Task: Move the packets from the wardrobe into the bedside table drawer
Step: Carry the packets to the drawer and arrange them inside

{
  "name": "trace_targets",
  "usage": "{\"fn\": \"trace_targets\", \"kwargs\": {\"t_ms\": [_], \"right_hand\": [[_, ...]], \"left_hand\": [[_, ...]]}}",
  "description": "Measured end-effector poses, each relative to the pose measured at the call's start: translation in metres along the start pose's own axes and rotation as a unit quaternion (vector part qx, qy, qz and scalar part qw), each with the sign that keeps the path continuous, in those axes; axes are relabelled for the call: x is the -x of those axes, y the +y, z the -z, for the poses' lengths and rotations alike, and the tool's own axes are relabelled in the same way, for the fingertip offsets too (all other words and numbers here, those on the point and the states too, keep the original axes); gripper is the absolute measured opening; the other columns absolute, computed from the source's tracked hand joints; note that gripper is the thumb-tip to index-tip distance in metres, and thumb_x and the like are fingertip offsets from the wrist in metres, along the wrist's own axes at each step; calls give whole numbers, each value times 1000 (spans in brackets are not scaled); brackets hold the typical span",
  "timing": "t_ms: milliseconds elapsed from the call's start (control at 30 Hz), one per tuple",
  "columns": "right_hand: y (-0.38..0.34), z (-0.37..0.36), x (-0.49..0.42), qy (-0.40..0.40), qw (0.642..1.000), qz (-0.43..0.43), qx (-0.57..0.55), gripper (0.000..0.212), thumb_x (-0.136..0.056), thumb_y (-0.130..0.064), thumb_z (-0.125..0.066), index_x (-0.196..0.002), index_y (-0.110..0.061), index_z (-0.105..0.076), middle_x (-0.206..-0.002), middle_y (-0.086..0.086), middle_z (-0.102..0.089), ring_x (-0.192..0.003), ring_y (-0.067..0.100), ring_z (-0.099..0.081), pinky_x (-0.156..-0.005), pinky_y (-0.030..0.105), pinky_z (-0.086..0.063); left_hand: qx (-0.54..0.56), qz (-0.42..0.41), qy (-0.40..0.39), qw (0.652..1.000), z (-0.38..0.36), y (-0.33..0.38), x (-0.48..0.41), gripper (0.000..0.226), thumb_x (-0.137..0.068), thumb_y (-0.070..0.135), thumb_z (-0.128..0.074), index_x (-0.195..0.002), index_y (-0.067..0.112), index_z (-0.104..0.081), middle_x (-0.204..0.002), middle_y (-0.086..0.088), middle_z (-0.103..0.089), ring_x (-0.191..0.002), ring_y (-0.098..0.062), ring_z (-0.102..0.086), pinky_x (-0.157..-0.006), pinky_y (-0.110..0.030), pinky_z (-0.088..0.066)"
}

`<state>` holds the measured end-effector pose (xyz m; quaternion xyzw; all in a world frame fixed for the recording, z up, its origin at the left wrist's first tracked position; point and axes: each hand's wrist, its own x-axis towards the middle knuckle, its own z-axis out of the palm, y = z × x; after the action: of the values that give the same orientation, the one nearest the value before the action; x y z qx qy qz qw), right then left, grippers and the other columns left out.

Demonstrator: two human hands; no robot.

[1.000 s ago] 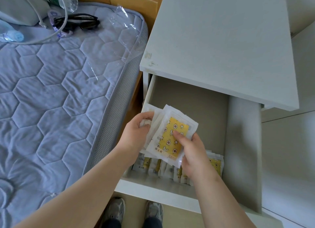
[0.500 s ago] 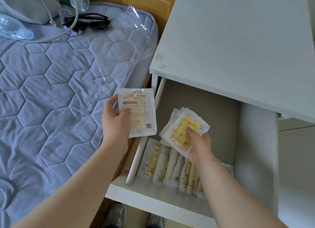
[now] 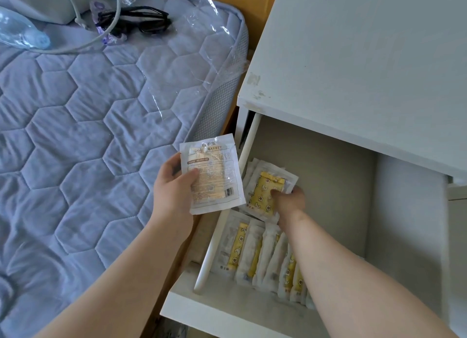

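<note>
1. Several packets [image 3: 249,254] are already standing on edge in a row at the near end of the drawer [image 3: 214,310], so the task is looking partly done.
2. Deeper inside the drawer, the right hand [image 3: 290,202] is reaching down, its fingers curled round a fanned stack of packets [image 3: 265,191], yellow face up. A second ago both hands were holding this stack above the drawer, so it is probably going down behind the row.
3. Just over the drawer's left wall, the left hand [image 3: 171,188] is holding a single packet [image 3: 214,178] drawn off the stack, with the thumb pressing on its printed back. This packet is still waiting to go in.
4. Beyond the drawer, the bedside table top [image 3: 366,59] is overhanging it, and sunglasses [image 3: 141,21] are lying far to its left.
</note>
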<state>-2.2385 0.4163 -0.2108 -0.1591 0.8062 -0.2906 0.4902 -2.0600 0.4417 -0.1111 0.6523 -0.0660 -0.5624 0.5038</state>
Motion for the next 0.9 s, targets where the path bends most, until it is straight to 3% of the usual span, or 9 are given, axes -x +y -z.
{"fn": "trace_targets", "kwargs": {"t_ms": [167,333,433,500,567,633,733,800,900], "right_hand": [[3,1,-11,-15,1000,-14,12,31,-88,0,-56,-119,-2,-57,-116,16,-63,-102,33,-62,-91,47,-52],[0,-1,-8,28,994,28,105,55,-89,-13,-60,-139,-11,-38,-139,12,-44,-120,33,-50,-93,34,-44],[-12,6,17,33,998,59,8,43,-93,-21,-55,-134,-14,-44,-138,9,-46,-122,28,-48,-98,31,-39],[-25,16,46,-3,994,87,-62,21,-96,-26,-50,-116,-18,-54,-118,3,-59,-113,22,-55,-100,34,-42],[-38,30,75,-67,988,108,-87,23,-98,-33,-45,-102,-16,-60,-100,1,-66,-100,17,-59,-90,32,-46],[-45,43,96,-152,977,122,-87,33,-97,-37,-43,-103,-13,-65,-99,5,-70,-94,17,-64,-83,30,-48],[-49,63,115,-232,964,95,-86,23,-91,-26,-55,-109,-16,-65,-103,1,-73,-96,17,-69,-82,34,-55],[-47,75,113,-195,975,70,-77,17,-91,-15,-58,-106,-20,-66,-101,0,-73,-93,18,-70,-81,36,-56],[-41,90,93,-38,995,88,11,14,-88,-11,-58,-92,-24,-59,-92,0,-68,-89,21,-66,-77,37,-53]], "left_hand": [[-7,2,-3,1000,-3,4,-1,35,-93,-1,-49,-115,26,-56,-92,7,-67,-88,-19,-67,-80,-44,-55],[-37,-12,-10,999,-7,8,3,33,-93,1,-51,-105,32,-57,-94,6,-68,-89,-20,-68,-78,-42,-56],[-76,-58,-24,995,-12,11,13,35,-93,2,-51,-110,32,-55,-97,6,-69,-89,-17,-68,-75,-36,-56],[-125,-95,-38,987,-20,12,27,37,-93,3,-51,-114,33,-52,-98,11,-68,-87,-9,-67,-66,-25,-55],[-182,-123,-64,973,-30,12,43,38,-94,6,-50,-110,41,-49,-99,15,-66,-86,-2,-66,-62,-19,-54],[-222,-133,-92,962,-40,8,57,37,-95,8,-49,-110,41,-48,-101,15,-66,-87,0,-66,-61,-18,-55],[-268,-109,-122,949,-57,-1,66,39,-96,11,-48,-127,35,-44,-103,15,-62,-83,0,-64,-55,-12,-52],[-306,-84,-139,938,-65,-12,67,42,-96,12,-47,-131,34,-42,-107,17,-59,-77,5,-58,-51,-7,-49],[-378,-38,-152,912,-69,-33,58,48,-97,8,-43,-140,29,-37,-132,8,-50,-70,8,-48,-55,-11,-49]]}}
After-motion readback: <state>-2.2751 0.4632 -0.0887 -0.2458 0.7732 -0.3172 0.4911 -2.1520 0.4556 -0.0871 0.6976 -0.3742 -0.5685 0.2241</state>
